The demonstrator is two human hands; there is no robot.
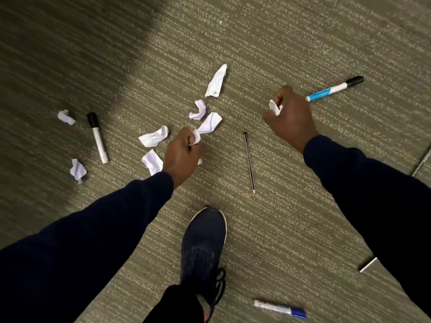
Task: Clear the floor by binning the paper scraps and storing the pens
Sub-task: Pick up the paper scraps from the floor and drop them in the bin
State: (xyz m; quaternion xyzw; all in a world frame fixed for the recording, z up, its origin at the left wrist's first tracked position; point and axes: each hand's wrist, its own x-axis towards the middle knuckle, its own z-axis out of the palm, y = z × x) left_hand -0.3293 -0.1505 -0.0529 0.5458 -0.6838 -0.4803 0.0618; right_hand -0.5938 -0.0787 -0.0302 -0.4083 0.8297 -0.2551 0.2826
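The carpeted floor point(291, 217) carries scattered scraps and pens. The left hand point(180, 157) is closed on a paper scrap point(195, 137), with the nearest loose scrap point(210, 123) just beyond its knuckles. The right hand point(289, 117) is fisted around another scrap point(274, 107). The pencil point(249, 162) lies between both hands, its long axis running toward and away from the person.

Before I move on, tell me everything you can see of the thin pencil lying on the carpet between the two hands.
The pencil is a slim, dark stick with fine pale striping, a small dark cap at its far end and an orange tip at its near end. It lies flat on the ribbed olive carpet, nearly lengthwise away from the person, its tip angled slightly right. It sits between the left hand and right hand; neither touches it. No paper scrap touches it.
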